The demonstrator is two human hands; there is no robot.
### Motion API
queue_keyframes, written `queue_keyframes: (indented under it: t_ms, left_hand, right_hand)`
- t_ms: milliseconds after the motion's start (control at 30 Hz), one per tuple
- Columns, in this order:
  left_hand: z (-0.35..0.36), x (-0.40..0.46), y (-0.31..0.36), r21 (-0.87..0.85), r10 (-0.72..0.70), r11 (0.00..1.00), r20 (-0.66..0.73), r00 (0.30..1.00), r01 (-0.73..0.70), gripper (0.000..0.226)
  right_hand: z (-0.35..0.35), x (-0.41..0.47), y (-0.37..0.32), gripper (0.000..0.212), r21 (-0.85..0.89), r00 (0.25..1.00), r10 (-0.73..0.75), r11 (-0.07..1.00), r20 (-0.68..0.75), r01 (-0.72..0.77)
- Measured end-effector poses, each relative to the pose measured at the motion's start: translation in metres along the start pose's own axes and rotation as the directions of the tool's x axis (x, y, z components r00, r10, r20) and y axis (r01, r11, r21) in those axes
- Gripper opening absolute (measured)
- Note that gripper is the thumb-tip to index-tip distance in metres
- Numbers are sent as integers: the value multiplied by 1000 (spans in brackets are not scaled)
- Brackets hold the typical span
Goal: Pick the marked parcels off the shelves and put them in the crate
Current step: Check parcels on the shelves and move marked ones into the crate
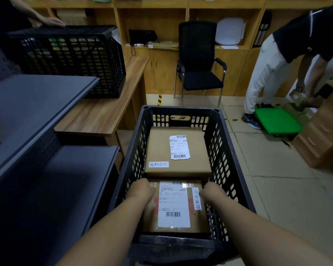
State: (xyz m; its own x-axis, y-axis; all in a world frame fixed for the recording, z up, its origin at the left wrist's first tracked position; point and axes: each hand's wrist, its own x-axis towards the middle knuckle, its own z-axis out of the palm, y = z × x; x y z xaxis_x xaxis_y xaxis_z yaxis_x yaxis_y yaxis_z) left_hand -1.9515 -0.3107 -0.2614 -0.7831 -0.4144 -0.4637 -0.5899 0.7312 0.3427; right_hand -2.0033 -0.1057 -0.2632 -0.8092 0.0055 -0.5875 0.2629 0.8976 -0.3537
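Dim, even indoor light fills the room, brightest on the pale floor tiles (288, 191) at right, while the gray shelves (37, 169) at lower left sink into heavy shadow. White labels on the parcels (178, 150) read sharp and bright, without glare. Wide-angle distortion bows the wooden shelving (152, 4) along the top and stretches the forearms at the bottom edge. The bending person (288, 60) at right looks slightly soft.

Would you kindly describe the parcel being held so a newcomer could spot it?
Find the black crate on the floor. Two brown parcels lie inside; it is the nearer parcel, between both hands. Its handwritten strip runs down the right edge, unlike the farther parcel.
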Motion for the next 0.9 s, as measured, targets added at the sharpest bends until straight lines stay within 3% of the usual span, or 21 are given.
queue_keyframes:
  t_ms: [133, 333, 600, 900]
  left_hand:
    - [-13, -19, 11, 124, 179, 979, -171, 969, -159, 26]
    - [-37, -50, 20, 425, 435, 865, -369, 822, -267, 22]
    - [-58, -86, 18, 476, 494, 840, -474, 729, -260, 25]
    - [-75, -130, 9, 417, 384, 899, -602, 700, -134, 30]
  right_hand:
    - [-11, -19, -9, 21, -148, 973, -143, 982, -180, 117]
    - [-23, -50, -17, 27, -364, 826, -386, 900, -410, 240]
    - [-31, -90, -25, 30, -414, 712, -505, 852, -488, 320]
    - [-41, -108, -46, 31, -458, 619, -643, 762, -451, 458]
